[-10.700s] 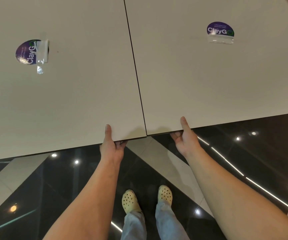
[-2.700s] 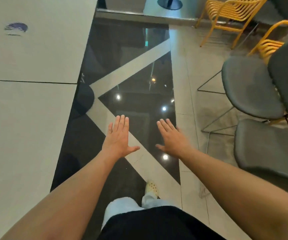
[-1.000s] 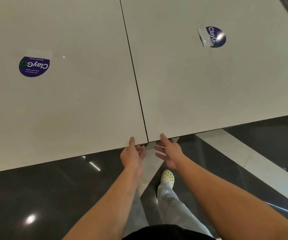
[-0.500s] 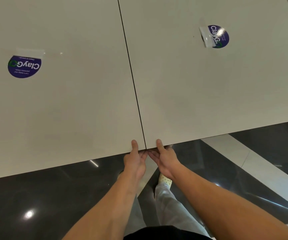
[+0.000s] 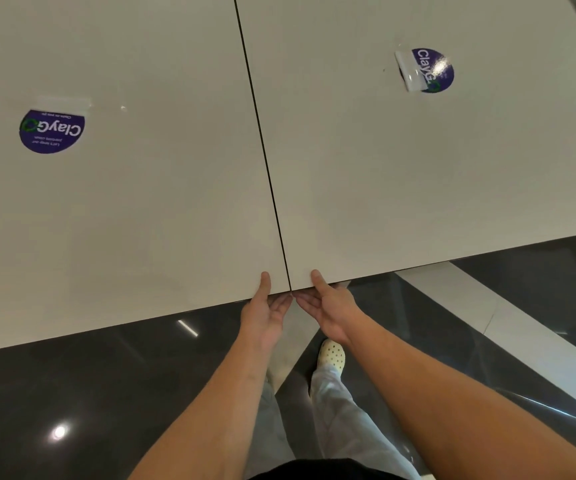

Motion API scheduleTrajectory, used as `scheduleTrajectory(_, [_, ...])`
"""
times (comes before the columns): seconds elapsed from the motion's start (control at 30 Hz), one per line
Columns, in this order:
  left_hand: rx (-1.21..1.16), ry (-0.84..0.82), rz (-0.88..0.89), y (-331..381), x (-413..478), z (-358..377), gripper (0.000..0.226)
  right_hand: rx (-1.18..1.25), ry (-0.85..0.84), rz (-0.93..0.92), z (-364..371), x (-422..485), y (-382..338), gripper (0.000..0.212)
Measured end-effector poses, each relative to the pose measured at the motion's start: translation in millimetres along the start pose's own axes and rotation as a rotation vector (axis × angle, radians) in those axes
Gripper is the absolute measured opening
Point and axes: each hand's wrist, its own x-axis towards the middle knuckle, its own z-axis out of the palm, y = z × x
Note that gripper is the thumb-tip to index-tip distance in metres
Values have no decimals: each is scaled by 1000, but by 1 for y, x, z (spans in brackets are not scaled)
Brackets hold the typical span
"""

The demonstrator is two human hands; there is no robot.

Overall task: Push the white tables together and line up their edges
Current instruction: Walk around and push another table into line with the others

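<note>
both hands (image 5: 265, 317) (image 5: 328, 313) grip adjoining tables (image 5: 141, 220) (image 5: 400, 185); stickers (image 5: 52, 131) (image 5: 430, 71) on top.

Left hand (image 5: 266, 315) and right hand (image 5: 328, 311) side by side, thumbs up, fingers curled.

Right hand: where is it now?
Head view, lower centre: the right hand grips the near corner of the right table, just right of the seam, beside the left hand.

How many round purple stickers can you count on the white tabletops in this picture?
2. One purple sticker lies on the left table; the other sticker lies on the right table. Tabletop areas beyond the frame may hold more.
</note>
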Motion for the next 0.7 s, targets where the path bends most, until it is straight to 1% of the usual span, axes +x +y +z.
scheduleTrajectory(0.07, [-22,24,6,-1,-2,3,38,-11,0,-14,0,1,0,21])
scheduleTrajectory(0.17, [-29,67,-5,-2,1,8,33,-19,3,-37,1,3,1,19])
scheduleTrajectory(0.23, [-28,79,-20,-2,3,12,33,-24,11,-43,2,4,0,28])
scheduleTrajectory(0.3, [-25,77,-20,-2,5,12,38,-37,9,-41,3,5,-1,36])
scheduleTrajectory(0.43, [-8,54,-7,-2,3,9,43,-64,18,-46,3,5,0,37])
scheduleTrajectory(0.6, [-1,42,28,-3,-4,6,42,-88,36,-45,4,5,1,37])
scheduleTrajectory(0.7, [0,23,38,-4,-5,6,41,-87,20,-49,2,5,2,37])
